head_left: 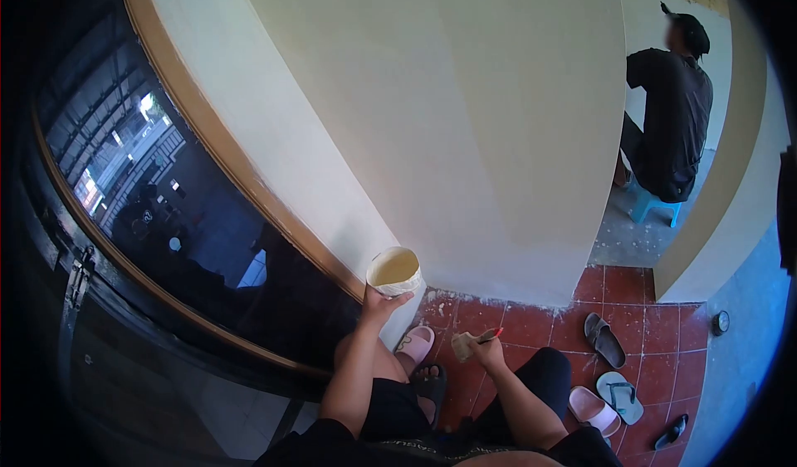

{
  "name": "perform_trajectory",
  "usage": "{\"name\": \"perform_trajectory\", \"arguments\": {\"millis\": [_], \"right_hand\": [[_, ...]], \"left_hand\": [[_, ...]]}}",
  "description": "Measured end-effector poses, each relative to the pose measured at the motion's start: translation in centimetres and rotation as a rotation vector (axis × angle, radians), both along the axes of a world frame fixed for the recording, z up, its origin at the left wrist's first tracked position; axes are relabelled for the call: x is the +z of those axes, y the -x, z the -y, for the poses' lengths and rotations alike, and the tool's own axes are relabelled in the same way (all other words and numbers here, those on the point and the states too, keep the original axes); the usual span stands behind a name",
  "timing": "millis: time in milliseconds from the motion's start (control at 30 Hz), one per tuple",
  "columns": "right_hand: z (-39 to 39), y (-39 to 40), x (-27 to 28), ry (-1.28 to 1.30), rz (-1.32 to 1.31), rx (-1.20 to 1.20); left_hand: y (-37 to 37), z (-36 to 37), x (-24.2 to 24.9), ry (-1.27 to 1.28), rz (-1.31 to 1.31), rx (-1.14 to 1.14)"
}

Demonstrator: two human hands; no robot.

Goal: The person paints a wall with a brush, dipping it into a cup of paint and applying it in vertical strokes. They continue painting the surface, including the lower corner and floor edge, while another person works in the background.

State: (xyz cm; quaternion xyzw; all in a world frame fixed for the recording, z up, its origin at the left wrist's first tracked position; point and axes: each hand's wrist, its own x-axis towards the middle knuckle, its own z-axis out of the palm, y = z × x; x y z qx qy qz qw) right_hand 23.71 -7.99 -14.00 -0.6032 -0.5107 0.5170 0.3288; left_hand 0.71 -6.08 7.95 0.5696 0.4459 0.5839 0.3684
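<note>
Cream paint cup (393,271) — left hand (380,308)

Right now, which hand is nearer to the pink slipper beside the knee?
Left. The left hand holds the paint cup just above the pink slipper; the right hand, holding a brush, is farther right.

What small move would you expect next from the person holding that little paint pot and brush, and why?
Probably a dip: the right hand holds a small red-handled brush low and clear of the cream wall, while the left hand holds up the small cream-smeared paint pot, open at the top. Bringing the brush to the pot seems likeliest.
</note>
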Motion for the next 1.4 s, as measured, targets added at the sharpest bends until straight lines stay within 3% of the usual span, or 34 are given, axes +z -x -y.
{"name": "perform_trajectory", "arguments": {"millis": [200,267,500,600,633,767,833,867,900,933,1000,1033,1133,1267,1400], "right_hand": [[0.2,-0.8,-1.5,-0.083,0.018,0.005],[0.3,-1.3,-0.3,-0.003,0.024,0.011],[-0.2,-1.6,-0.2,-0.092,0.041,-0.031],[-0.5,-2.0,1.2,0.018,-0.012,0.043],[-0.4,-2.3,2.3,0.038,0.004,0.040],[-0.3,-2.7,6.0,-0.069,-0.438,-0.194],[-0.7,-3.5,8.8,-0.122,-0.526,-0.291],[-1.4,-4.7,9.0,-0.184,-0.368,-0.238],[-1.8,-4.8,11.5,-0.240,-0.441,-0.313],[-2.1,-4.3,15.8,-0.274,-0.696,-0.362],[-3.5,-6.2,19.5,-0.402,-0.559,-0.340],[-4.0,-6.0,22.0,-0.542,-0.686,-0.329],[-5.2,-6.3,26.5,-0.790,-0.719,-0.096],[-6.2,-5.2,31.2,-1.022,-0.349,0.434],[-6.2,-1.7,34.3,-1.004,-0.139,0.671]], "left_hand": [[-0.5,-0.8,-0.3,0.022,0.068,0.019],[-0.3,-1.5,-1.1,0.027,0.089,0.004],[-0.2,-2.3,-1.0,0.024,-0.075,-0.074],[0.1,-2.3,-0.9,0.033,-0.099,-0.116],[-0.5,-2.0,-0.2,-0.010,-0.077,-0.143],[-0.2,-1.0,0.1,-0.165,-0.127,-0.184],[-0.1,-0.5,0.2,-0.184,-0.167,-0.162],[0.3,-0.3,-0.4,-0.166,-0.169,-0.164],[0.2,0.1,-0.4,-0.173,-0.208,-0.138],[-0.1,0.3,0.2,-0.181,-0.250,-0.119],[-0.1,0.4,0.5,-0.159,-0.222,-0.128],[-0.2,0.5,0.7,-0.148,-0.171,-0.169],[0.1,0.3,1.1,-0.187,-0.103,-0.217],[0.6,0.1,1.7,-0.169,-0.112,-0.252],[0.9,-0.5,2.0,-0.164,-0.190,-0.272]]}}
